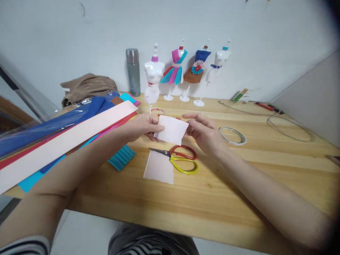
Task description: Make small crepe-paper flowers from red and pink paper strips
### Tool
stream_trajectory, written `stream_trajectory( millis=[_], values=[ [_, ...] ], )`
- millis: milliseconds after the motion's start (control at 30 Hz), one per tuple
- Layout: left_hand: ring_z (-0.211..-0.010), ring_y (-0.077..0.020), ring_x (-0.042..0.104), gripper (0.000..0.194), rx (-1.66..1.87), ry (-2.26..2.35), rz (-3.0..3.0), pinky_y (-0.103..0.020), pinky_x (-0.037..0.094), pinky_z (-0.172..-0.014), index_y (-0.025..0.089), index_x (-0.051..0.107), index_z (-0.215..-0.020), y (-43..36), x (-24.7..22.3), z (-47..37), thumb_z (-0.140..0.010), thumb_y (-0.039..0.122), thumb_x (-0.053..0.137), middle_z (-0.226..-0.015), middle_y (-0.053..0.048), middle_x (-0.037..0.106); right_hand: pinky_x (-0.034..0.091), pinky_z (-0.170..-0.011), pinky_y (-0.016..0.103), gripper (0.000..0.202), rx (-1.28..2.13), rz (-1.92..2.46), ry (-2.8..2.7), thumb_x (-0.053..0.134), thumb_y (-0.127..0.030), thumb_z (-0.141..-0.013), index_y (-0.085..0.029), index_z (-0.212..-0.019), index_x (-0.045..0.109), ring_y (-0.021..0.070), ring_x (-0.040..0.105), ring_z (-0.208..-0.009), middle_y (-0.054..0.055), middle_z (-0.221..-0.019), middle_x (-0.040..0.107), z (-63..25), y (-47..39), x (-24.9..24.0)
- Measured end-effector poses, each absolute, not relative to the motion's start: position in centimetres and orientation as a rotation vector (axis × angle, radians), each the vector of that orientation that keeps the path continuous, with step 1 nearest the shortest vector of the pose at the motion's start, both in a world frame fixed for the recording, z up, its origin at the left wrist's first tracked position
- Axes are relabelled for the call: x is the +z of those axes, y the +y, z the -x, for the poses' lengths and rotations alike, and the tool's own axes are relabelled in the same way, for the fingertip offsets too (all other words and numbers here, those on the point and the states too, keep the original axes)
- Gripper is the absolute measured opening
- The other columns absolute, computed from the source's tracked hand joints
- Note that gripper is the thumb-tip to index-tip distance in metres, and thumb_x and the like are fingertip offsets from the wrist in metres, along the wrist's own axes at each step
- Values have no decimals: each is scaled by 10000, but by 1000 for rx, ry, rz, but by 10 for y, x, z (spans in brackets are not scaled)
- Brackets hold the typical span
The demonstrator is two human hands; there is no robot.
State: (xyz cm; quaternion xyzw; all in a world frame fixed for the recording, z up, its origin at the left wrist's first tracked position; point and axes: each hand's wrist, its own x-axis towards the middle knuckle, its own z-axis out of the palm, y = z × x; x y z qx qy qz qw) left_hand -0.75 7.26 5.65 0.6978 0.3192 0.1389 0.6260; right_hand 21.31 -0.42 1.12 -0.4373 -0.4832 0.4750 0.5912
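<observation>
My left hand [146,125] pinches a small pale pink piece of paper [172,130] by its left side, thumb on the front face. The paper is raised over the table, and its right edge is slanted and uneven. My right hand [205,132] is beside that right edge with its fingers apart and loosely bent; some fingertips are hidden near the paper's corner. Below lie scissors [170,154] with one red and one yellow handle, blades slightly apart. Their blades rest across another pale pink piece [158,170]. A pleated teal piece [122,157] is left of it.
Long coloured sheets [69,141] are piled at the left, near a brown cloth [90,86]. A flask [133,72] and several small white dress forms, one in a blue top [202,55], stand along the wall. A tape roll [233,136] and a cable [281,131] lie right.
</observation>
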Motion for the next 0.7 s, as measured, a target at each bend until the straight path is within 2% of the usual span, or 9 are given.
stream_trajectory(
  millis=[100, 167, 267, 333, 433, 533, 633, 700],
  values=[
    [-540, -93, 610, 235, 253, 678, -1578, -165, 466, -499, 95, 683, -693, 76, 57, 10, -723, 314, 763, -624, -52, 680, 538, -704, 285, 469, 1024, 871, -1355, 773, -310, -768, -310, -1198, 584, 156, 679, -813, 2, -979, 753, -224, 1, 7],
    [-476, -76, 557, 267, 234, 653, -1572, -156, 418, -452, 96, 665, -645, 78, 57, 11, -704, 330, 781, -557, -39, 638, 557, -775, 322, 467, 968, 838, -1530, 751, -286, -793, -342, -1225, 583, 182, 688, -932, 9, -1098, 733, -224, -1, 5],
    [-400, -48, 452, 309, 219, 633, -1559, -154, 332, -401, 106, 614, -568, 79, 55, 11, -682, 325, 800, -471, -3, 543, 559, -786, 348, 237, 793, 916, -1692, 702, -270, -830, -308, -1063, 696, 192, 686, -888, 13, -1015, 732, -218, -7, 5],
    [-402, -40, 421, 298, 228, 627, -1530, -153, 292, -393, 104, 626, -593, 80, 53, 11, -670, 323, 812, -482, 4, 524, 557, -746, 335, 111, 725, 978, -1696, 703, -264, -816, -276, -922, 731, 180, 672, -803, 14, -919, 734, -215, -11, 8],
    [-419, -30, 401, 299, 265, 619, -1459, -148, 238, -392, 96, 670, -674, 81, 52, 12, -654, 348, 829, -526, 0, 535, 566, -689, 304, 185, 836, 1009, -1687, 722, -256, -781, -267, -964, 736, 159, 664, -753, 13, -916, 733, -215, -12, 13],
    [-420, -22, 374, 325, 282, 620, -1385, -150, 201, -390, 94, 671, -674, 83, 53, 13, -632, 364, 847, -513, 8, 513, 573, -709, 291, 244, 867, 1012, -1715, 713, -205, -765, -265, -999, 745, 148, 673, -779, 8, -919, 736, -216, -11, 14],
    [-421, -19, 364, 329, 270, 640, -1332, -149, 199, -389, 100, 642, -629, 83, 51, 13, -620, 350, 857, -498, 6, 511, 574, -736, 300, 140, 826, 1006, -1620, 733, -196, -748, -253, -872, 765, 149, 691, -777, 8, -879, 755, -211, -10, 10],
    [-418, -17, 367, 333, 258, 667, -1316, -145, 213, -389, 104, 628, -619, 84, 47, 12, -628, 349, 853, -499, 0, 530, 583, -702, 301, 70, 891, 977, -1498, 766, -253, -745, -243, -814, 757, 152, 702, -728, 13, -828, 762, -206, -11, 8]
  ],
)
